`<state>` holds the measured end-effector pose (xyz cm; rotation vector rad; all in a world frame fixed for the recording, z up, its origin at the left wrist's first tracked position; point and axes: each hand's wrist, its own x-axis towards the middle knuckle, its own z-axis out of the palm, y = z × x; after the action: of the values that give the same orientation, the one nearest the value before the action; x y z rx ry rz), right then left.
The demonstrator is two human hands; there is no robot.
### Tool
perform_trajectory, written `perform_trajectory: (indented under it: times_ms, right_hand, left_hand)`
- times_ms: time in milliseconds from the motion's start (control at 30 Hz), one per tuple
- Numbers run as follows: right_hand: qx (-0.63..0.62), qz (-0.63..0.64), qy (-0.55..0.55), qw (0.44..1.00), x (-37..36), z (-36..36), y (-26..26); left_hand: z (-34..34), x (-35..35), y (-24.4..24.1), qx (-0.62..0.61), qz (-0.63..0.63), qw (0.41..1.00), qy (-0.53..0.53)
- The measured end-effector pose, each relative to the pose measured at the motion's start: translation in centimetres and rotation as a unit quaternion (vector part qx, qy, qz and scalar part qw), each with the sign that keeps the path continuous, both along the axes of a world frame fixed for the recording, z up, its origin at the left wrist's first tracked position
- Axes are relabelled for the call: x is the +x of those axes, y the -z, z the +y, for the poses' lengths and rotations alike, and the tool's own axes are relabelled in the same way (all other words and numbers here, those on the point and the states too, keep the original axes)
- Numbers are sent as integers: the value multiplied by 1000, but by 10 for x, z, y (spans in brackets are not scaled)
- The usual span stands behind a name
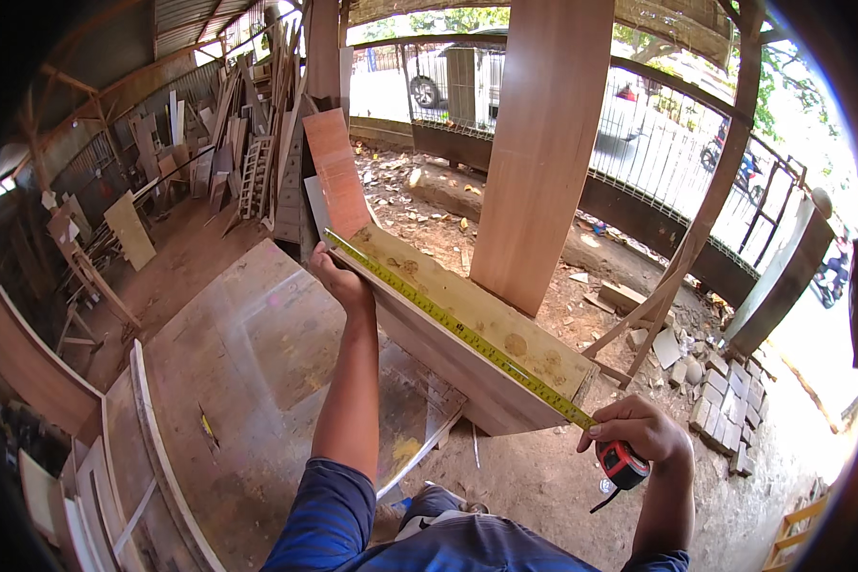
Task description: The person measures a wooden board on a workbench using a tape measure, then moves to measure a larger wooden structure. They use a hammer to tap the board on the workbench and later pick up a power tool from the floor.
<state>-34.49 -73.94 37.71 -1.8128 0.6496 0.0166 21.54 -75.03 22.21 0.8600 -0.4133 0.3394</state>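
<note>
A yellow tape measure blade (460,330) stretches along the upper edge of a long wooden piece (465,368), which has a pale plywood top face with round knot marks. At its far end, my left hand (343,277) grips the edge close to the tip of the blade; some fingers are hidden behind the wood. My right hand (640,427) is past the near end, pinching the blade and holding the red and black tape measure case (620,463). Under the wooden piece is a large stained worktable (257,372), with a slim pointed tool (206,427) lying on it.
A tall plywood panel (543,157) stands upright beyond the wooden piece, and a reddish board (336,171) leans at its far end. Timber offcuts (236,136) crowd the back left. Paving blocks (731,404) lie at right, below a metal fence (658,129). Curved-edged panels (154,436) line the left.
</note>
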Motion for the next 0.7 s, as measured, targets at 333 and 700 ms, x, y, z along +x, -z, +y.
perform_trajectory:
  times_ms: [333, 700]
  right_hand:
    - [14, 26, 15, 999, -19, -6, 15]
    - [-51, 52, -5, 997, -18, -11, 12]
  left_hand:
    - [-10, 9, -6, 47, -7, 999, 5]
    - [2, -1, -24, -32, 25, 998, 45]
